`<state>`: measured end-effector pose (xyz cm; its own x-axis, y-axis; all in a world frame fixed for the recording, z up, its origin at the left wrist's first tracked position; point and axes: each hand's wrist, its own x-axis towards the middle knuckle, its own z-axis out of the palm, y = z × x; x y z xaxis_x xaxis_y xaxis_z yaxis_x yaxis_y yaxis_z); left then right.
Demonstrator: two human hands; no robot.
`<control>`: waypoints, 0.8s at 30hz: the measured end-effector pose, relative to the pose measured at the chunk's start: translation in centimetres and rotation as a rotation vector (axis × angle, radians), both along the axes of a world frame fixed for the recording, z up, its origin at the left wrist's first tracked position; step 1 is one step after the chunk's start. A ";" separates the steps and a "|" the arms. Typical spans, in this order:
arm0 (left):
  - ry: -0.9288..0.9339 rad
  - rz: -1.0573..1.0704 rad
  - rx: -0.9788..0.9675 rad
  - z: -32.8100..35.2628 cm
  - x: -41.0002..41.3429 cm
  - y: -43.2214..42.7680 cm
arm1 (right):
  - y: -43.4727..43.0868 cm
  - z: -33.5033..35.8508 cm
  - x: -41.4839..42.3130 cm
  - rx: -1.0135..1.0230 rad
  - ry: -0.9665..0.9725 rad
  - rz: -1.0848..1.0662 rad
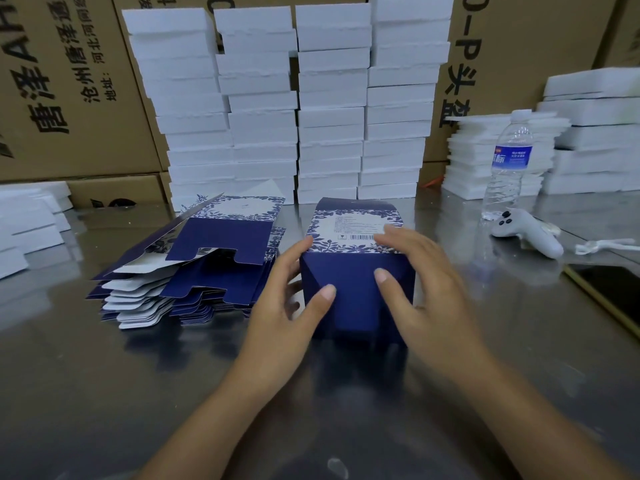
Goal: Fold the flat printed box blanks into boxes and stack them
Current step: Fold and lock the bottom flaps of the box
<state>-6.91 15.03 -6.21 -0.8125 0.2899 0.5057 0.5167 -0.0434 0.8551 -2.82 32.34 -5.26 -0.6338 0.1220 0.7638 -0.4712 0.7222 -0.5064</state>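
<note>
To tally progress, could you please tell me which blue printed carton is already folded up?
The box between the left hand and right hand, standing with its barcode panel on top; the others lie unfolded in the pile of blanks beside it.

This is looking like a packing workshop: brown corrugated shipping cartons (69, 109) are lining the back, columns of white foam-like slabs (330, 98) are standing on the steel bench (86, 393), and flat blue printed box blanks (214, 237) are lying piled.

Bright, even overhead light; soft glare on the steel table (450, 358); wide-angle bending at edges, mild blur throughout
</note>
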 end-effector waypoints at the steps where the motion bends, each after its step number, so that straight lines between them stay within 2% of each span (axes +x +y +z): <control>1: 0.053 0.058 -0.040 0.0 0.0 -0.1 | 0.0 0.0 -0.1 0.036 0.031 -0.015; 3: 0.154 0.164 -0.110 0.0 0.2 -0.2 | 0.0 0.2 -0.2 0.064 0.110 -0.040; 6: 0.231 0.271 -0.111 0.2 0.5 -0.2 | 0.1 0.3 -0.2 0.046 0.199 -0.060; 10: 0.372 0.390 -0.130 0.5 0.5 -0.2 | 0.0 0.3 -0.2 0.044 0.178 -0.015; 15: 0.341 0.340 -0.064 1.0 0.8 -0.2 | -0.3 0.3 0.1 0.046 0.168 0.023; 20: 0.431 0.363 -0.147 1.4 1.4 0.3 | -1.5 0.1 0.4 0.031 0.191 -0.012; 24: 0.472 0.392 -0.127 1.9 1.8 0.7 | -1.7 0.2 0.4 -0.010 0.241 0.005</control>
<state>-5.16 15.69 -4.35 -0.5680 0.0964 0.8173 0.7968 0.3130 0.5169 -2.41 30.68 -5.02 -0.4338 0.1276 0.8919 -0.5831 0.7148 -0.3859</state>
